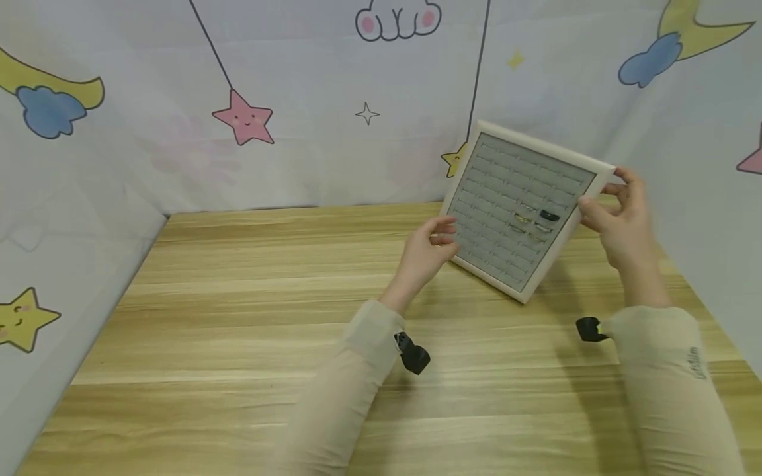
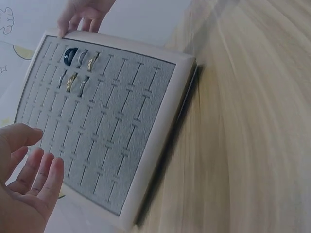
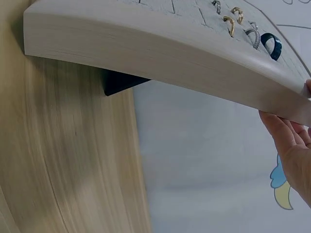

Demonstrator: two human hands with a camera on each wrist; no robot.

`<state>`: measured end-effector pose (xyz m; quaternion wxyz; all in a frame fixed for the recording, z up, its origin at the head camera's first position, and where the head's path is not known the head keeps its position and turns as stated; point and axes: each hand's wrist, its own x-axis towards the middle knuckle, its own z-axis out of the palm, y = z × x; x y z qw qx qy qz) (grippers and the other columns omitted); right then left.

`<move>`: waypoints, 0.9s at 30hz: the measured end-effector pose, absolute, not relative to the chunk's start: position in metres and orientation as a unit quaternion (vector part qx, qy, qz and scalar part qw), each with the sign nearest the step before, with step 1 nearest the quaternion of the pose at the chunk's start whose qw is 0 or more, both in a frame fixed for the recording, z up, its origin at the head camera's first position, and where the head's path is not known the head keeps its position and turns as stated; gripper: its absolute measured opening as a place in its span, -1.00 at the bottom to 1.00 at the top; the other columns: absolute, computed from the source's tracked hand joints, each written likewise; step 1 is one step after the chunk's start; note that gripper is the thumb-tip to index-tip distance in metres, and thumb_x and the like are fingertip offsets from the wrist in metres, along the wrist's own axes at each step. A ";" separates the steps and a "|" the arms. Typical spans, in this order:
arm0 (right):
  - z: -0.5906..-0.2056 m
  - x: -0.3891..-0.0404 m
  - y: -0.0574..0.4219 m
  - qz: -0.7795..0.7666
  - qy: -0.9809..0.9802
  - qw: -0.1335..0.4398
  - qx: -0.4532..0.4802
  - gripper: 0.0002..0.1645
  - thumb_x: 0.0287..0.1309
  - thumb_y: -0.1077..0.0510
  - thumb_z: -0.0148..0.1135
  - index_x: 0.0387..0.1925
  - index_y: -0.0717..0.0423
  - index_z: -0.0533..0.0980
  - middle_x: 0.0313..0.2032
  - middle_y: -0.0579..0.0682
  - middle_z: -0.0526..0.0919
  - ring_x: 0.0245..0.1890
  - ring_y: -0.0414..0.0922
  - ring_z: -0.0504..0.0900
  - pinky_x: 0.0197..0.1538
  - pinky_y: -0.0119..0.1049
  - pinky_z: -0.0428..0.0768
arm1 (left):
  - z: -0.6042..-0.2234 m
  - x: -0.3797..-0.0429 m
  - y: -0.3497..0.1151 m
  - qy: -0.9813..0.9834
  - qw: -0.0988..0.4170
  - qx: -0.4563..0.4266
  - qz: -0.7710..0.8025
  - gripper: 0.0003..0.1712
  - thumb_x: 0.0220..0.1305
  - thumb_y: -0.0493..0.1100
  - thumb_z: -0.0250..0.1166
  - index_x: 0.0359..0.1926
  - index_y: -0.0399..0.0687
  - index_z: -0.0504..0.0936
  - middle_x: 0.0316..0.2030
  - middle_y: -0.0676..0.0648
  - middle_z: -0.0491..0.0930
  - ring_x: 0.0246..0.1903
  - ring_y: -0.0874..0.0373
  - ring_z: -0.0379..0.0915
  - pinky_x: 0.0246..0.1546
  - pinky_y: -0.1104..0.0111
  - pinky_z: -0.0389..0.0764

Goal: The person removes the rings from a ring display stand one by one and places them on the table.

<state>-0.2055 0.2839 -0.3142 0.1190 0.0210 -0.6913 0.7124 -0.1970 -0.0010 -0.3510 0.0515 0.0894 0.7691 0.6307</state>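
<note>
A cream-framed ring display board [image 1: 548, 147] with grey slotted padding stands tilted on the table, one lower corner toward me. My right hand [image 1: 625, 215] grips its upper right corner, thumb on the front and fingers behind. Beside the board's left edge is my left hand [image 1: 424, 254]; in the left wrist view its loosely bent fingers [image 2: 51, 182] hold nothing. Several rings sit in the slots, among them a wide black ring [image 2: 71, 57], silver ones and a gold ring [image 3: 229, 25]. Behind the frame the right wrist view shows a dark support piece [image 3: 121, 83].
The wood-grain table [image 1: 238, 317] extends left of and in front of the board. A white printed cloth [image 1: 321, 158] hangs behind the table and along both sides. Small black cameras [image 1: 413, 355] are fixed at both wrists.
</note>
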 end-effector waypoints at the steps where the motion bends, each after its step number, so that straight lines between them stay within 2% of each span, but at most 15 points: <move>1: -0.314 -0.206 0.282 0.709 -0.695 0.117 0.022 -0.11 0.18 0.31 0.21 0.41 0.02 -0.03 -0.06 -0.16 0.34 -0.27 -0.38 0.59 -0.29 -0.60 0.62 | -0.351 -0.197 0.001 0.768 0.050 0.090 0.632 -0.48 0.25 -0.30 0.26 0.25 -0.06 0.45 0.11 -0.15 0.53 0.05 0.01 0.51 -0.06 0.32 0.64; 14: -0.314 -0.210 0.257 0.687 -0.718 0.092 0.058 -0.20 0.22 0.26 0.20 0.39 -0.05 0.05 -0.06 -0.17 0.37 -0.24 -0.39 0.59 -0.28 -0.60 0.60 | -0.345 -0.197 0.019 0.778 0.020 0.088 0.622 -0.53 0.23 -0.29 0.29 0.18 -0.04 0.51 0.06 -0.12 0.57 0.04 0.04 0.54 -0.09 0.43 0.62; 21: -0.316 -0.213 0.247 0.694 -0.710 0.076 0.088 -0.20 0.23 0.31 0.16 0.40 -0.03 0.04 -0.06 -0.17 0.37 -0.24 -0.35 0.58 -0.27 -0.59 0.61 | -0.342 -0.196 0.025 0.788 0.007 0.086 0.609 -0.55 0.23 -0.28 0.29 0.16 -0.03 0.53 0.04 -0.10 0.59 0.05 0.06 0.54 -0.08 0.46 0.61; 27: -0.316 -0.214 0.243 0.689 -0.715 0.069 0.096 -0.21 0.25 0.29 0.16 0.41 -0.04 0.04 -0.06 -0.17 0.38 -0.21 -0.36 0.58 -0.25 -0.59 0.59 | -0.341 -0.197 0.028 0.803 -0.008 0.089 0.589 -0.55 0.24 -0.25 0.29 0.16 -0.04 0.52 0.05 -0.08 0.60 0.06 0.09 0.51 0.05 0.45 0.55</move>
